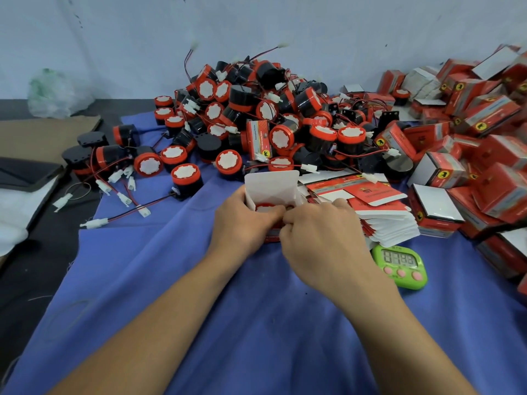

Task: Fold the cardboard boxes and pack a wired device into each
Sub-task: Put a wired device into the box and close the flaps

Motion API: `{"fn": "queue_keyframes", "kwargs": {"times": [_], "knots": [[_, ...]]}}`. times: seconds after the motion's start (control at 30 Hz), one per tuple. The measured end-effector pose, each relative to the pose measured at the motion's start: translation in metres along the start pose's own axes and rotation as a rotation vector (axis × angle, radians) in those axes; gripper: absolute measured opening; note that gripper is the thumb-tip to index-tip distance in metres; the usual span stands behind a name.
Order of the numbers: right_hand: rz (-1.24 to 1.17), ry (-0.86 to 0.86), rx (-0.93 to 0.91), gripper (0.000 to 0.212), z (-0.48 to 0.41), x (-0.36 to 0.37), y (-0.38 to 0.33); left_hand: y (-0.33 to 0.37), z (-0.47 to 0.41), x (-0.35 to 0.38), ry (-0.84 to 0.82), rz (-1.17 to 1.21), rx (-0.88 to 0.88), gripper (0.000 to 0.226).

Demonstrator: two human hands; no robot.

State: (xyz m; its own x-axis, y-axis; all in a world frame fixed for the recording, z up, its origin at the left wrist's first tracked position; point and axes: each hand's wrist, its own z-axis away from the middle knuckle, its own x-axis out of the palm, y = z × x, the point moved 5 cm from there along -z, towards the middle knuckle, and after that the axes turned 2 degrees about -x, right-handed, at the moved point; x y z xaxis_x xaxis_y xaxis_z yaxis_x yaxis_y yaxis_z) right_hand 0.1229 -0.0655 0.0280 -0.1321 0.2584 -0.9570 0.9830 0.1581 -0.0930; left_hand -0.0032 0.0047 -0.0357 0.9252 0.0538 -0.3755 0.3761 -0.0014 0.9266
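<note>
Head view, centre: gripping small red-and-white cardboard box (271,186) w/ left hand (242,220), fingers curled round its left wall, white flap standing up. Pinching box's near-right edge w/ right hand (319,232), fingers curled tight. Inside box: round red-and-black wired device (264,208), red top showing. Touching right hand: stack of flat unfolded boxes (385,220). Near right wrist: green digital timer (400,266). Behind: heap of loose devices (256,115) on blue cloth (228,323). Far right: pile of folded red boxes (470,138).
</note>
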Motion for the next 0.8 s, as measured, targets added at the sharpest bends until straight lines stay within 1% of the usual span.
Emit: {"fn": "queue_keyframes", "kwargs": {"times": [0.13,0.2,0.27,0.33,0.43,0.47,0.53,0.6,0.67,0.8], "knots": [[-0.409,0.153,0.13,0.018,0.007,-0.004,0.022,0.0,0.0,0.001,0.003,0.011,-0.001,0.038],[-0.516,0.223,0.214,0.009,0.006,-0.005,0.034,0.0,0.0,0.001,0.016,0.013,0.011,0.035],[-0.571,0.264,0.255,0.009,0.005,-0.005,0.038,0.0,0.001,0.0,0.016,0.013,0.014,0.032],[-0.501,0.288,0.228,0.004,0.003,-0.004,0.033,0.001,0.001,0.001,0.002,0.027,0.014,0.033],[-0.154,0.302,0.145,0.022,0.0,-0.008,0.021,0.002,0.002,0.001,-0.023,0.053,0.034,0.032],[-0.069,0.293,0.124,0.025,-0.002,-0.008,0.018,0.002,0.003,0.001,-0.03,0.056,0.047,0.034],[0.006,0.207,0.092,0.021,-0.006,-0.001,0.016,0.002,0.004,0.001,-0.041,0.062,0.064,0.035],[0.038,0.117,0.103,0.019,-0.01,0.007,0.018,0.002,0.004,0.001,-0.049,0.069,0.075,0.036],[0.014,0.099,0.153,0.018,-0.013,0.012,0.022,0.002,0.003,0.0,-0.067,0.073,0.091,0.037],[-0.223,0.215,0.307,0.013,-0.016,0.016,0.031,0.004,0.003,0.002,-0.113,0.05,0.118,0.034]]}}
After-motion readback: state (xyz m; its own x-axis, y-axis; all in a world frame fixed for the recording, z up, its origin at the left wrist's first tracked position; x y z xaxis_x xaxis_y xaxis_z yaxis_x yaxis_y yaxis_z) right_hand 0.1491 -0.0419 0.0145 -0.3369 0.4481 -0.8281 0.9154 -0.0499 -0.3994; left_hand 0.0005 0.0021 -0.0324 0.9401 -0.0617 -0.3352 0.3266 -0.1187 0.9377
